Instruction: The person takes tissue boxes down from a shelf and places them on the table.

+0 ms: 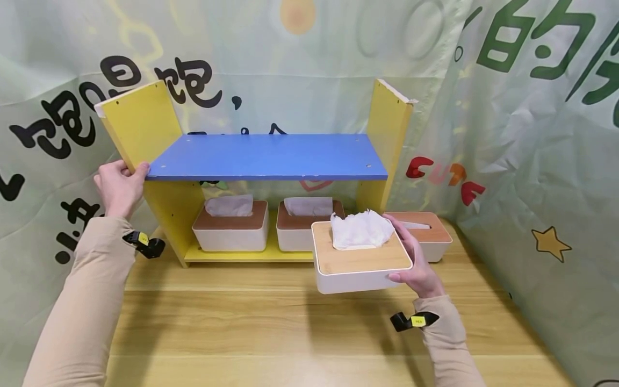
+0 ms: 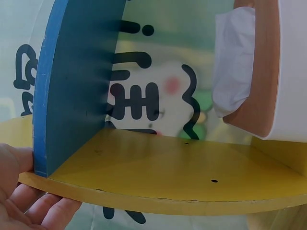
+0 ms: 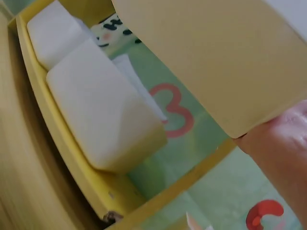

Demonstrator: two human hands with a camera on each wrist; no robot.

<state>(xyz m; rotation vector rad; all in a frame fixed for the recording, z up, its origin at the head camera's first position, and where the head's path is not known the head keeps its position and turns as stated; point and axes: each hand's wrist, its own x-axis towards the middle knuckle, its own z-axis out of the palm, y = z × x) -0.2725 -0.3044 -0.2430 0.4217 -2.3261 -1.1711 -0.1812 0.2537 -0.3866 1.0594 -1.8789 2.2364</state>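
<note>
- Right hand (image 1: pixel 417 264) grips the tissue box (image 1: pixel 360 263) from its right end, fingers along the far side and thumb underneath, and holds it clear of the counter (image 1: pixel 271 328).
- The box's long axis runs left to right. It hangs just in front of the shelf unit's (image 1: pixel 387 129) lower opening, right of centre.
- Left hand (image 1: pixel 118 185) is well off to the left, thumb and fingers clasped on the front edge of the yellow side panel (image 1: pixel 140 121), right where the blue shelf board (image 1: pixel 268 156) meets it.
- The held box is smooth white with a flat wooden lid; crumpled white tissue (image 1: pixel 360 228) pokes up through the slot.
- Two matching boxes (image 1: pixel 232 226) sit side by side on the bottom board, and another one (image 1: pixel 425 234) rests on the counter just behind the right hand.
- Behind it all hangs a wrinkled printed cloth backdrop (image 1: pixel 532 134).
</note>
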